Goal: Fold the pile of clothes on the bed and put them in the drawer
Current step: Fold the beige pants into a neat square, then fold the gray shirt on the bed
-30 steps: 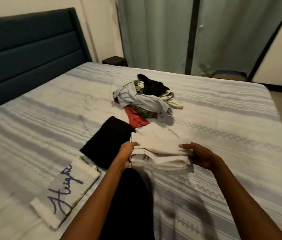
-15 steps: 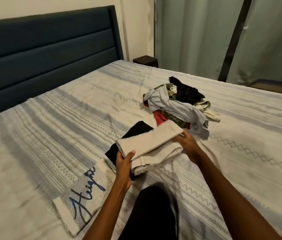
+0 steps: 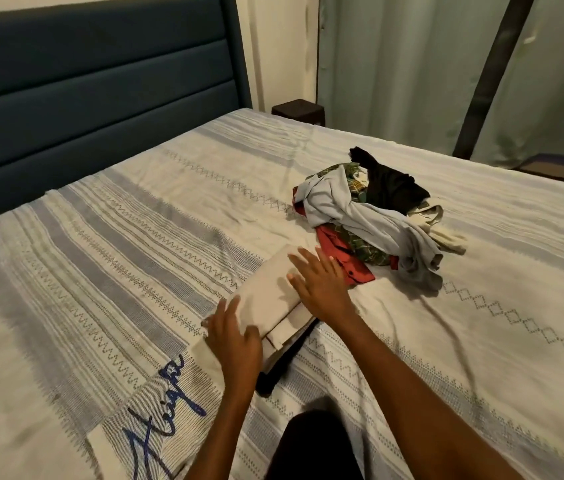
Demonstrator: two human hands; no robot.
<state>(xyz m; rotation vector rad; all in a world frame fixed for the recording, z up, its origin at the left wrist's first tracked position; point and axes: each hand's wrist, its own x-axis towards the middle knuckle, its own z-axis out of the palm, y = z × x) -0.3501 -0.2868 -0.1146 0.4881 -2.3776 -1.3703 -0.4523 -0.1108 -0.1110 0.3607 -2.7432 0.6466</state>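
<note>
- Striped bedspread on bed (image 3: 135,258); unfolded pile of clothes (image 3: 370,216) lies beyond the hands.
- Folded beige garment (image 3: 270,292) sits on a black folded garment (image 3: 284,362).
- Left hand (image 3: 235,337) and right hand (image 3: 318,282) rest flat on it, fingers spread.
- Advice: press evenly and square the edges before letting go.

Folded beige garment (image 3: 266,299) now laid down, both hands flattened.

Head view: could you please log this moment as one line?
hands: left, right flat on folded beige garment | under it: black garment | unfolded pile on bed
</note>
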